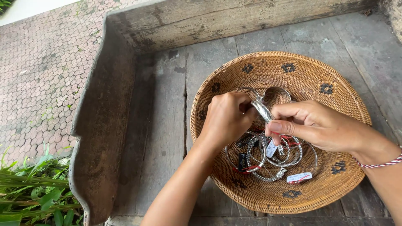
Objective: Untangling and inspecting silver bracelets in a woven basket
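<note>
One head-worn camera looks steeply down from close above, facing forward over the person's forearms. A woven basket (pixel 335 184) on the weathered wooden table (pixel 163 125) fills the centre; paved ground (pixel 42 75) shows at far left.

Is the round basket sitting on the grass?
No, the woven basket sits on grey wooden boards, while both hands, left hand and right hand, hold a silver bangle over it.

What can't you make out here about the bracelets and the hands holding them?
- Head view: the silver bangle is partly hidden by the left hand and right hand.
- Tags in the woven basket: writing too small.
- Right forearm: cut off by the frame edge.
</note>
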